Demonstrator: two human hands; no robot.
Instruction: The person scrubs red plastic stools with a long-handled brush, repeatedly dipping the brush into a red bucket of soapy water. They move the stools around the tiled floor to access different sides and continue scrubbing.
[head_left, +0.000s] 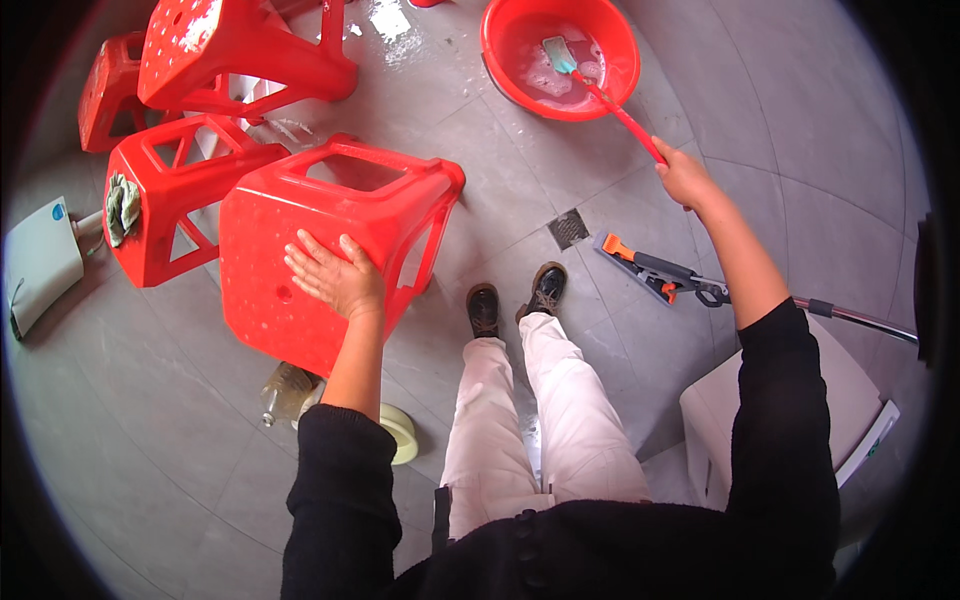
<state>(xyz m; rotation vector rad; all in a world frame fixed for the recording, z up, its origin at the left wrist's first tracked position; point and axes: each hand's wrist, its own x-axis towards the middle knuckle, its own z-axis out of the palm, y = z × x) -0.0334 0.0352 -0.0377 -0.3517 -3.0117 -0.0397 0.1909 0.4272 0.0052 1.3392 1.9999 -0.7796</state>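
My right hand (682, 176) grips the red handle of a brush (619, 112). The brush's pale turquoise head (559, 56) is in a red plastic basin (496, 75) of sudsy water. Flat on the wet seat of a red plastic stool (262, 315) lies my left hand (337, 274), its fingers spread and holding nothing. Water drops dot the stool's seat around a small central hole. Behind it stands another red stool (142, 255) with a crumpled grey-green cloth (122, 210) on its seat.
More red stools (180, 67) stand at upper left on wet tiles. By my feet are a floor drain (568, 229) and a squeegee-type floor tool (637, 270) with a metal pole. A plastic bottle (285, 394), yellowish basin (401, 435), white bin (45, 262) and pale box-like object (787, 382) surround me.
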